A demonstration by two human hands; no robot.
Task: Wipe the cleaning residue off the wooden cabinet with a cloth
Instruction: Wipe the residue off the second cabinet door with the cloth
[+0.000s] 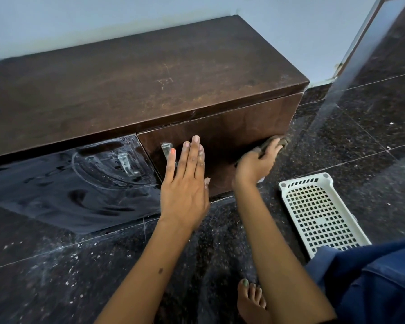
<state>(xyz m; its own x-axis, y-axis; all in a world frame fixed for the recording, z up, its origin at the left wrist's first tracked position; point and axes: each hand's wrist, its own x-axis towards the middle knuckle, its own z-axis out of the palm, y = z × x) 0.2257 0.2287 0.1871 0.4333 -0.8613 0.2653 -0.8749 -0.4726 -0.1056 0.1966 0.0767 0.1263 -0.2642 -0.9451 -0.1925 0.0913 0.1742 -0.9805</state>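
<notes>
**Two hands on one cabinet front, one cloth at the lower right corner**

Nearest: one bare foot (250, 300) on the dark speckled floor (56, 277), beside a fold of blue clothing (372, 284) at lower right. Just beyond, one white perforated basket (318, 213) lying on the floor, right of both forearms.

Then two hands. Left hand (185, 183) flat against the right door of the wooden cabinet (150, 78), fingers (194, 155) straight and pressed close together, tips pointing up, holding nothing. Right hand (257, 162) lower and further right, fingers curled round one dark cloth (275, 142), pressing it against the door's lower right corner, just above the floor.

Two doors on the front: right door (232, 134) dark and mostly free of streaks; left door (75, 178) covered in white swirled residue. Two small metal handles, one per door: one (166, 149) just left of the left hand's fingertips, one (125, 162) among the residue.

Furthest: cabinet top, brown and scuffed, against a pale wall (103, 19).
</notes>
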